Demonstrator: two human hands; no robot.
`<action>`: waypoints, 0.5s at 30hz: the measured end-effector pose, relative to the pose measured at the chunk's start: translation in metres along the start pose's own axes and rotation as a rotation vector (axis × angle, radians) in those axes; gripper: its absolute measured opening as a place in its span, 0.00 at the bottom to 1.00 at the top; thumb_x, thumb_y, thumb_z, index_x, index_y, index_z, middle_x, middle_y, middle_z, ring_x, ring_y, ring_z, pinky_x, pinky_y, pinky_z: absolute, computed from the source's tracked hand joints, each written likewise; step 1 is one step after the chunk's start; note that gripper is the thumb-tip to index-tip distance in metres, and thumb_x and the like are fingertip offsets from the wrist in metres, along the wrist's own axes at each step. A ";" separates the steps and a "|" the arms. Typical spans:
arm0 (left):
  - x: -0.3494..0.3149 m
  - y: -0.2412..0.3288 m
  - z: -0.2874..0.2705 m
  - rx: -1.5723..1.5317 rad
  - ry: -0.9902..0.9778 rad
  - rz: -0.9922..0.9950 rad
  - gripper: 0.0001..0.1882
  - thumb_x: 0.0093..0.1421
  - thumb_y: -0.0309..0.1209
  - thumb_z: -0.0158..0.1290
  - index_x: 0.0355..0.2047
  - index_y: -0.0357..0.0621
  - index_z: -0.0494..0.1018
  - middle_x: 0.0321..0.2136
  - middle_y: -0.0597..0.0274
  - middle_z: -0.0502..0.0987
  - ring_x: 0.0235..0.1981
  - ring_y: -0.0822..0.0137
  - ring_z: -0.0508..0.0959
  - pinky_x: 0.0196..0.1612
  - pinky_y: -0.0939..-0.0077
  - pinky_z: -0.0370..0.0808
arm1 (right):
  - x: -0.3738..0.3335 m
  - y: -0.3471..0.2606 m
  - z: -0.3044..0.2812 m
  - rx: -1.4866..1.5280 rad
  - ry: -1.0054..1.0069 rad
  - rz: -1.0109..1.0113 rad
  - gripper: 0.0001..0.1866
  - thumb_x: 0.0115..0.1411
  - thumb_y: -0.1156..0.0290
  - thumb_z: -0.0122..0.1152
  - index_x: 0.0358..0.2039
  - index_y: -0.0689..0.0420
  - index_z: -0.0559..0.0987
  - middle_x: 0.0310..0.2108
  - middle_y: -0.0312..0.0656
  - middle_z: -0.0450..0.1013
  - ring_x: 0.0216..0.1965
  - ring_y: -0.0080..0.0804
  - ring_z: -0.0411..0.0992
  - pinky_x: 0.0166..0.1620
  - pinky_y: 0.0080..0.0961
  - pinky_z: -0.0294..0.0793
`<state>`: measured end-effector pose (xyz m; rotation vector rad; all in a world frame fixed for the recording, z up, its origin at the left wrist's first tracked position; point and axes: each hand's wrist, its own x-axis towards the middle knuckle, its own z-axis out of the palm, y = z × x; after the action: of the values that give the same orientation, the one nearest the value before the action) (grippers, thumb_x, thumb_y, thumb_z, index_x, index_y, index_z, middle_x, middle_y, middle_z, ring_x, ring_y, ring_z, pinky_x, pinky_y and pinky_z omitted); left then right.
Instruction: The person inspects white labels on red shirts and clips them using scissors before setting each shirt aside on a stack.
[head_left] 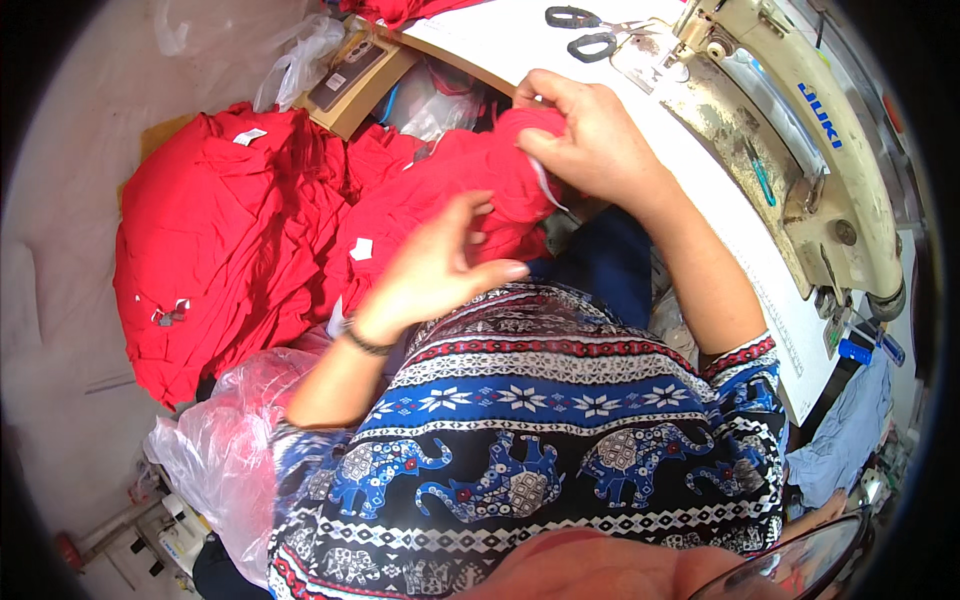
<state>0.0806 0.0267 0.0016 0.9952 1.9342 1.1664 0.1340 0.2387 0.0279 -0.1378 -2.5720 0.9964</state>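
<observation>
Your right hand (595, 145) pinches red cloth (515, 190) above lap, near white table (475, 40); left hand (425, 270), blurred, fingers spread, contact unclear. One-handed pinch could let folds slip; adjoining red pile (230, 250) could snag them.
</observation>
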 end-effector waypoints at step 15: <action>-0.021 0.015 -0.104 -0.223 0.601 0.420 0.13 0.54 0.26 0.44 0.38 0.33 0.72 0.34 0.63 0.75 0.34 0.74 0.73 0.39 0.82 0.69 | -0.005 -0.001 -0.084 -0.588 0.073 -0.202 0.19 0.43 0.76 0.61 0.39 0.61 0.77 0.31 0.54 0.75 0.37 0.52 0.74 0.44 0.37 0.72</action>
<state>0.0091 -0.0291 0.0581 1.0358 2.0120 2.0638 0.1708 0.2893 0.0837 -0.0628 -2.6654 0.1433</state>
